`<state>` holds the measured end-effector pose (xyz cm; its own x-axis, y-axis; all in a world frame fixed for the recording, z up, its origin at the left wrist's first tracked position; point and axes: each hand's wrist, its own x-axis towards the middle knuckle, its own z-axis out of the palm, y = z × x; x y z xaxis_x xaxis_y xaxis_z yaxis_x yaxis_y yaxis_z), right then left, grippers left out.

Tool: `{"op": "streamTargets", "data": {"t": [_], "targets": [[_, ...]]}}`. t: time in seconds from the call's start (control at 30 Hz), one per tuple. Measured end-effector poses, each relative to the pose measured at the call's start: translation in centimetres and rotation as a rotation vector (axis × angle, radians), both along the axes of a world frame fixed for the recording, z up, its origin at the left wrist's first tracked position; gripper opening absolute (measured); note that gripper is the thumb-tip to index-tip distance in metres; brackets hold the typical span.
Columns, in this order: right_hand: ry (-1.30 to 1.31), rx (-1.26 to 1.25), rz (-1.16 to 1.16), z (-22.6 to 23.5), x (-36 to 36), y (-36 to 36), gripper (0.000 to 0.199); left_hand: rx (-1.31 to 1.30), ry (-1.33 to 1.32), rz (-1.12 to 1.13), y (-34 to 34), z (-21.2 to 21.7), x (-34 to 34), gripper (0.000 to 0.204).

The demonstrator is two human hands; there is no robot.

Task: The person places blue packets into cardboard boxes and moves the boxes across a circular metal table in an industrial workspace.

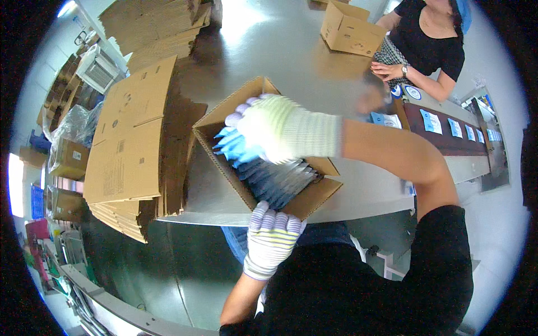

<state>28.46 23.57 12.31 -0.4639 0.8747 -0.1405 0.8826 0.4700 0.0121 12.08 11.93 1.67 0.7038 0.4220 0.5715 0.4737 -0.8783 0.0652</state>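
Note:
An open cardboard box (223, 171) stands at a slant on the metal table in front of me. Inside it, a row of thin dark grey-blue packets (274, 182) stands packed on edge. My right hand (266, 127), in a pale striped knit glove, reaches across from the right into the box's far left part. Its fingers are closed over light blue packets (240, 147), partly hidden by the palm and slightly blurred. My left hand (273, 238), gloved likewise, grips the box's near edge with its fingers folded over the rim.
Flattened cardboard boxes (131, 134) are stacked left of the box, with another stack (151, 28) beyond. At right, a dark conveyor belt (443, 144) carries blue-and-white pouches (430, 121). A person (428, 42) sits at the far right beside another open box (352, 28).

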Motion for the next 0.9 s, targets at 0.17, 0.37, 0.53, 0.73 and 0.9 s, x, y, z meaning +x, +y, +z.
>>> {"op": "streamTargets", "data": {"t": [0.17,0.37,0.53,0.73,0.9], "targets": [[-0.710,0.260,0.249,-10.7,-5.0,6.0,0.032,-0.065,-0.033,0.020,0.2,0.5,0.4,0.025],[-0.665,-0.104,0.139,-14.6,-7.4,9.2,0.034,-0.054,-0.118,0.041,0.1,-0.2,0.5,0.027],[-0.500,-0.330,0.255,-9.7,-5.7,7.5,0.033,-0.026,-0.109,0.013,0.8,-0.4,0.2,0.026],[-0.404,-0.491,0.166,-7.4,-0.3,4.7,0.033,-0.105,-0.094,-0.100,0.6,0.5,-1.4,0.028],[0.069,0.059,0.241,-5.6,0.3,-4.6,0.051,-0.084,-0.123,-0.157,1.4,-0.3,-2.7,0.030]]}}
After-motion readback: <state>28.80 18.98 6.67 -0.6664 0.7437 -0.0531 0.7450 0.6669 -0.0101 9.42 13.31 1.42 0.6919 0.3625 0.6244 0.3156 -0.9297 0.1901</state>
